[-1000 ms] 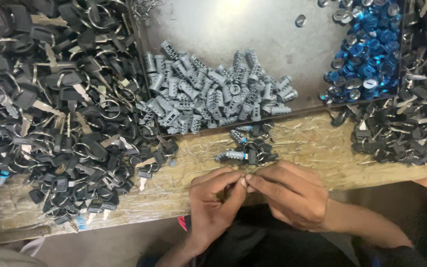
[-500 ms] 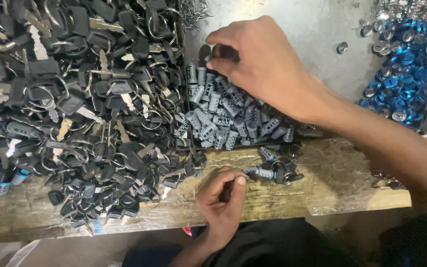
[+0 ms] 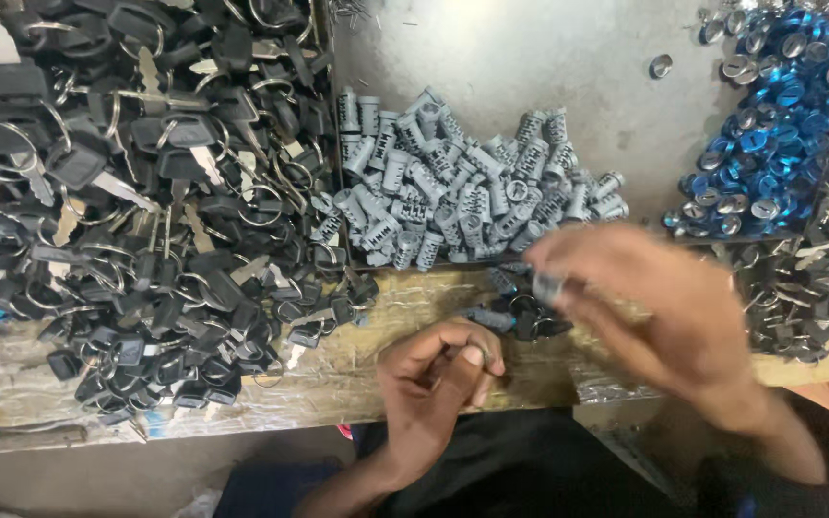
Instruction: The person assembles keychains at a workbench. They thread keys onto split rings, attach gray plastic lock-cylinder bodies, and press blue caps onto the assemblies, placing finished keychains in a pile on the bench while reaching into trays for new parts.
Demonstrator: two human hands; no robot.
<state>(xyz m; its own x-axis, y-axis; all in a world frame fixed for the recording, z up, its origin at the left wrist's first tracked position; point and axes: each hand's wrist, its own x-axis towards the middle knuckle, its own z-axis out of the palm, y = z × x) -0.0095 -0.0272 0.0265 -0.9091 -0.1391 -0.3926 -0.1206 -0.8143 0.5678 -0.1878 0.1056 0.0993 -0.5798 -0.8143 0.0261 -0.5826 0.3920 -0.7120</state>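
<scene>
Surface: worn wooden bench edge, with a grey metal tray set behind it.
Right hand: blurred, fingers pinched narrowly on one small grey lock cylinder, held above the bench just in front of the tray.
Left hand: curled at the bench's near edge, fingers closed on something small; what it is cannot be told.
Cylinder pile: dozens of ribbed grey barrels heaped in the tray.
Keys: one big heap, black heads and split rings, too many to count.
Blue caps: one pile, far right.
</scene>
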